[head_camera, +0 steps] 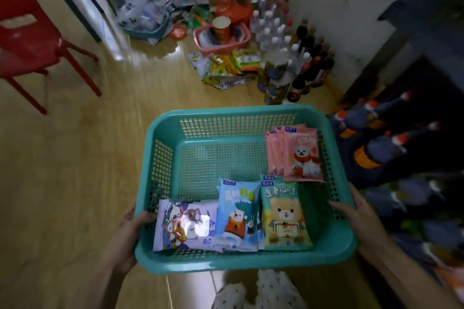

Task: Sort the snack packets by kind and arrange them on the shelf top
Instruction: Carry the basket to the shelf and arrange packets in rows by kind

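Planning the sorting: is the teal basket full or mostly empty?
Mostly empty. The teal basket holds pink packets at right and a purple packet, blue packet, green packet nearest; remaining mesh is bare.

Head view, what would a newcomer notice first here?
A teal basket fills the centre, held at its sides by the left hand and right hand. Inside, pink packets sit at the far right; a lilac packet, a blue packet and a green packet line the near edge. A red chair stands upper left.
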Motion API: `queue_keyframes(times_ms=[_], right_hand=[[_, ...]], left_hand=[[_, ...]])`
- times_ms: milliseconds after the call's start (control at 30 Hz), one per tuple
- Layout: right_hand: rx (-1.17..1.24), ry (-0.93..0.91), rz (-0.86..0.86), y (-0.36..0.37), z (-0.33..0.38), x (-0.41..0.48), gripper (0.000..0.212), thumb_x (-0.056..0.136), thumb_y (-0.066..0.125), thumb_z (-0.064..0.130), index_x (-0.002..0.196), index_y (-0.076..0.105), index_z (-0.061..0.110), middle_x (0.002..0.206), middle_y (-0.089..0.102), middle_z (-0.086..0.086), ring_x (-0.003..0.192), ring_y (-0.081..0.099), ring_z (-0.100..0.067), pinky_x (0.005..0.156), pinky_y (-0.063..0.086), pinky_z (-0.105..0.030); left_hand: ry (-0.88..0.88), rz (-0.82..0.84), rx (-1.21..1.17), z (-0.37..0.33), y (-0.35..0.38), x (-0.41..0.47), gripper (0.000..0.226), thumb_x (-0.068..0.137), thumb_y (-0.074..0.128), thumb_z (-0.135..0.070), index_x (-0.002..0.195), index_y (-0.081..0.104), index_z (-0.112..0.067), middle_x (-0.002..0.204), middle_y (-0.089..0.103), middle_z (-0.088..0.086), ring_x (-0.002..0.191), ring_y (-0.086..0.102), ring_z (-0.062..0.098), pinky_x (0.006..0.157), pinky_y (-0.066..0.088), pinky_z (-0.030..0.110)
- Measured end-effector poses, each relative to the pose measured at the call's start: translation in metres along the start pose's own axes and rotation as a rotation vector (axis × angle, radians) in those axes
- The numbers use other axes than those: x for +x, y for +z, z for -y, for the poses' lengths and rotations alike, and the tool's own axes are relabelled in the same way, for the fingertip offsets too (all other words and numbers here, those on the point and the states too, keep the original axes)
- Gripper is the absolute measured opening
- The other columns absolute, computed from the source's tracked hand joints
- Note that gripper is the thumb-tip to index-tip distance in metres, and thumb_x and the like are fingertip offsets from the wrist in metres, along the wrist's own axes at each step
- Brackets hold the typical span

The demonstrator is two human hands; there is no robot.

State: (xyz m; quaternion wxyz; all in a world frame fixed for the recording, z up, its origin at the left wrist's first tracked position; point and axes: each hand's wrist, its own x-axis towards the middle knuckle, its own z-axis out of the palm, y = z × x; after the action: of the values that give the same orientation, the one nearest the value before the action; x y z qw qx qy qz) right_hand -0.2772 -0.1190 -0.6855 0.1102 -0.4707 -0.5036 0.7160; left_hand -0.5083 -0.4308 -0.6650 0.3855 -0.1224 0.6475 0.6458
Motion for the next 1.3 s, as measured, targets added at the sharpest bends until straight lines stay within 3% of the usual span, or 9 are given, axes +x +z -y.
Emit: queue_keyframes(times_ms=[33, 167, 267, 400, 633, 800, 933, 1067, 1300], right_hand=[[0.024, 0.020, -0.020, -0.007, 0.022, -0.029, 0.047, 0.078, 0.070, 0.014, 0.121, 0.053, 0.014, 0.091, 0.067, 0.001, 0.062, 0.068, -0.004, 0.055, 0.056, -0.019], [0.045, 0.042, -0.155, -0.033, 0.099, -0.134, 0.071, 0.063, 0.080, 0.030, 0.127, 0.053, 0.017, 0.105, 0.069, -0.008, 0.074, 0.070, -0.016, 0.059, 0.058, -0.026], [0.074, 0.009, -0.275, -0.050, 0.134, -0.212, 0.042, 0.079, 0.068, 0.015, 0.119, 0.058, 0.023, 0.103, 0.067, -0.006, 0.071, 0.069, -0.011, 0.061, 0.056, -0.026], [0.152, -0.027, -0.404, -0.060, 0.155, -0.314, 0.049, 0.087, 0.048, -0.007, 0.113, 0.057, 0.034, 0.084, 0.074, 0.009, 0.069, 0.069, -0.009, 0.062, 0.057, -0.027], [0.399, -0.074, -0.687, -0.068, 0.126, -0.495, 0.051, 0.087, 0.047, -0.008, 0.119, 0.055, 0.030, 0.097, 0.068, 0.004, 0.082, 0.064, -0.020, 0.060, 0.057, -0.024], [0.538, -0.106, -0.937, -0.076, 0.069, -0.617, 0.051, 0.085, 0.044, -0.014, 0.115, 0.055, 0.025, 0.076, 0.072, 0.014, 0.061, 0.066, -0.001, 0.050, 0.050, -0.014], [0.753, -0.115, -1.078, -0.074, 0.011, -0.710, 0.051, 0.085, 0.042, -0.014, 0.104, 0.059, 0.030, 0.075, 0.074, 0.009, 0.061, 0.068, -0.007, 0.050, 0.054, -0.021], [0.899, -0.141, -1.271, -0.070, -0.048, -0.799, 0.051, 0.084, 0.041, -0.015, 0.119, 0.055, 0.020, 0.078, 0.075, 0.006, 0.064, 0.070, -0.011, 0.053, 0.056, -0.023], [1.198, -0.223, -1.579, -0.054, -0.143, -0.933, 0.051, 0.086, 0.042, -0.014, 0.120, 0.053, 0.022, 0.081, 0.074, -0.002, 0.064, 0.070, -0.018, 0.054, 0.059, -0.031]], left_hand=[[-0.008, 0.024, 0.014, -0.023, 0.008, -0.025, 0.037, 0.074, 0.042, 0.012, 0.096, 0.063, -0.010, 0.078, 0.073, 0.011, 0.060, 0.068, 0.023, 0.052, 0.058, 0.032], [-0.001, 0.150, 0.062, -0.107, 0.043, -0.110, 0.040, 0.079, 0.036, 0.016, 0.099, 0.061, -0.009, 0.076, 0.073, 0.010, 0.060, 0.068, 0.022, 0.052, 0.058, 0.032], [0.011, 0.238, 0.127, -0.151, 0.067, -0.162, 0.048, 0.078, 0.032, 0.019, 0.100, 0.061, -0.013, 0.076, 0.073, 0.007, 0.061, 0.068, 0.020, 0.052, 0.058, 0.032], [0.048, 0.393, 0.230, -0.188, 0.092, -0.220, 0.053, 0.077, 0.027, 0.022, 0.095, 0.061, -0.015, 0.072, 0.073, 0.001, 0.057, 0.067, 0.014, 0.049, 0.055, 0.025], [-0.004, 0.690, 0.437, -0.195, 0.130, -0.310, 0.051, 0.077, 0.030, 0.018, 0.099, 0.062, -0.015, 0.072, 0.073, 0.000, 0.056, 0.066, 0.015, 0.047, 0.055, 0.025], [-0.054, 0.896, 0.643, -0.157, 0.171, -0.380, 0.053, 0.077, 0.030, 0.018, 0.089, 0.065, -0.020, 0.076, 0.071, 0.008, 0.056, 0.066, 0.019, 0.046, 0.055, 0.030], [-0.090, 1.042, 0.804, -0.103, 0.208, -0.440, 0.053, 0.077, 0.029, 0.018, 0.102, 0.059, -0.017, 0.091, 0.067, 0.013, 0.073, 0.063, 0.031, 0.063, 0.054, 0.037], [-0.107, 1.230, 0.950, -0.034, 0.242, -0.515, 0.065, 0.073, 0.029, 0.019, 0.115, 0.059, -0.020, 0.108, 0.065, 0.014, 0.094, 0.059, 0.036, 0.072, 0.054, 0.041], [-0.193, 1.521, 1.187, 0.104, 0.274, -0.666, 0.048, 0.069, 0.040, 0.009, 0.091, 0.068, -0.023, 0.096, 0.065, 0.016, 0.075, 0.062, 0.033, 0.072, 0.050, 0.042]])
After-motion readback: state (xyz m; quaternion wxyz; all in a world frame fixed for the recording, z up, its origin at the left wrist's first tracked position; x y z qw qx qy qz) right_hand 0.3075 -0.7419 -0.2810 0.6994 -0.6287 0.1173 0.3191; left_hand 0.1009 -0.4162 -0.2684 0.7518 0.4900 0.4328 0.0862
